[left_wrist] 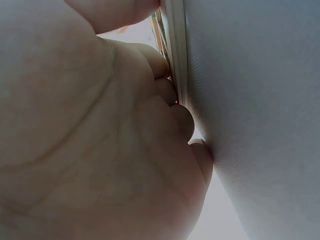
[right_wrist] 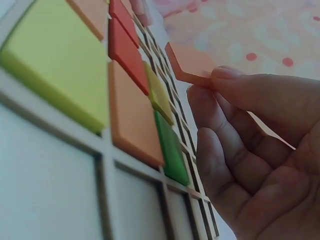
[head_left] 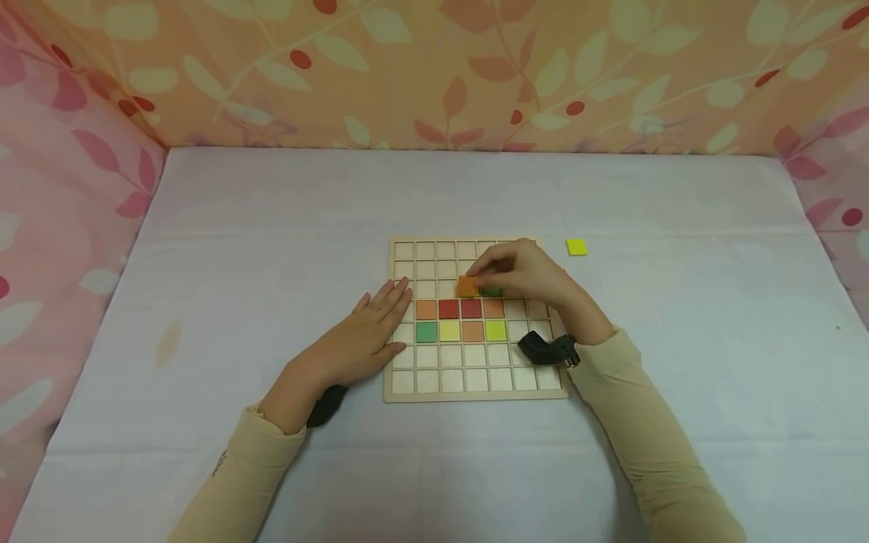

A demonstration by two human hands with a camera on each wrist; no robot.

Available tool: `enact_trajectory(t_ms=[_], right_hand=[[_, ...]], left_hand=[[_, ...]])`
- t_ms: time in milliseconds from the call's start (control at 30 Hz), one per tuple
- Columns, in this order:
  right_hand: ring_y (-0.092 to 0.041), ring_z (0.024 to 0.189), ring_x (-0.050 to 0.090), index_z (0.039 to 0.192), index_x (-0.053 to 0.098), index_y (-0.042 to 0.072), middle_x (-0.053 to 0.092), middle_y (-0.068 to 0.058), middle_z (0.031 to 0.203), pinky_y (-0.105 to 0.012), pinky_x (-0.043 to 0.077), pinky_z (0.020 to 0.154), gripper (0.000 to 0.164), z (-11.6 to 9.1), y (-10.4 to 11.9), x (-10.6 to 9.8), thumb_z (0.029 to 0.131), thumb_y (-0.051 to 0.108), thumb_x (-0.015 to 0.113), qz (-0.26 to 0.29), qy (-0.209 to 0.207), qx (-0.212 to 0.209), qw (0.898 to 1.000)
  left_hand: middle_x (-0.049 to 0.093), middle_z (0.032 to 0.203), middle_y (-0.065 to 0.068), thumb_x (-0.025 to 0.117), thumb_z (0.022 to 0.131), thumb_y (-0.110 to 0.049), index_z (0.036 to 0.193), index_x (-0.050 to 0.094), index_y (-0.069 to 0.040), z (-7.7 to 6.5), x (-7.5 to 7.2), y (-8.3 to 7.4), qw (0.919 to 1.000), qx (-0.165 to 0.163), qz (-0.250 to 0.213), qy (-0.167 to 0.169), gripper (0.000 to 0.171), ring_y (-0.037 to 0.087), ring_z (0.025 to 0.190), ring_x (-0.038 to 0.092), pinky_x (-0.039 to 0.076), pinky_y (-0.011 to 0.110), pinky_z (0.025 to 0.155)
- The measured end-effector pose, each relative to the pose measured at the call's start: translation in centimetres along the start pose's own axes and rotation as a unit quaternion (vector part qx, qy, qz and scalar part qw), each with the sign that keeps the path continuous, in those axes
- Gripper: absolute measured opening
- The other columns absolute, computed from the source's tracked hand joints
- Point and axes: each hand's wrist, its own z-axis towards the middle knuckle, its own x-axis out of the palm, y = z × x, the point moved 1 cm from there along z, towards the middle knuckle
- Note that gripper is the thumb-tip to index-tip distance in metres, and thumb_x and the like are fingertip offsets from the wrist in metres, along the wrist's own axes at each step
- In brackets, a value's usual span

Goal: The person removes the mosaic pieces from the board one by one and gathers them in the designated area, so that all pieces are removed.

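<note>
A wooden grid board (head_left: 478,395) lies on the table with two rows of coloured square tiles, among them red (head_left: 449,309), teal (head_left: 426,332) and lime tiles (head_left: 496,330). My right hand (head_left: 526,271) pinches an orange tile (right_wrist: 192,65) between thumb and fingers, held above the board. Below and beside it sit a green tile (right_wrist: 172,152) and a yellow tile (right_wrist: 158,95); in the head view the orange tile covers the yellow one. My left hand (head_left: 363,335) rests at the board's left edge with straight fingers, fingertips over the frame.
One loose yellow tile (head_left: 576,247) lies on the white tablecloth (head_left: 271,226), beyond the board's upper right corner. Patterned cloth walls (head_left: 434,75) stand at the back and both sides. A black wrist device (head_left: 546,349) hangs over the board's lower right cells.
</note>
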Motion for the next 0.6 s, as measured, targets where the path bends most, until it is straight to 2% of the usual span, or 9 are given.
enact_trajectory(t_ms=[167,333,600], right_hand=[[-0.016,0.084,0.065,0.095,0.072,-0.001,0.07,-0.01,0.094,-0.026,0.051,0.075,0.012,-0.02,-0.15,-0.57,0.083,0.001,0.07,0.018,-0.001,-0.007,1.0],[-0.016,0.087,0.065,0.096,0.072,-0.002,0.07,-0.012,0.096,-0.026,0.051,0.077,0.013,-0.09,-0.46,-0.81,0.085,0.001,0.068,0.041,0.005,0.011,0.999],[-0.017,0.086,0.065,0.096,0.072,-0.003,0.069,-0.013,0.096,-0.025,0.05,0.077,0.012,-0.01,-0.64,-1.13,0.084,0.0,0.068,0.042,-0.002,0.019,0.999]], left_hand=[[-0.004,0.158,0.009,0.051,0.097,-0.026,0.151,0.007,-0.002,0.01,-0.03,0.05,1.0,-0.003,-0.005,-0.004,0.074,0.024,0.144,-0.006,0.007,0.05,0.113],[-0.002,0.158,0.01,0.052,0.097,-0.026,0.151,0.008,-0.002,-0.09,0.21,0.19,0.9999,-0.001,-0.008,-0.01,0.074,0.025,0.144,-0.004,0.008,0.051,0.113],[-0.001,0.158,0.01,0.052,0.097,-0.027,0.151,0.008,-0.002,-0.08,0.25,0.15,0.9999,0.007,-0.003,-0.014,0.074,0.024,0.144,-0.004,0.009,0.05,0.113]])
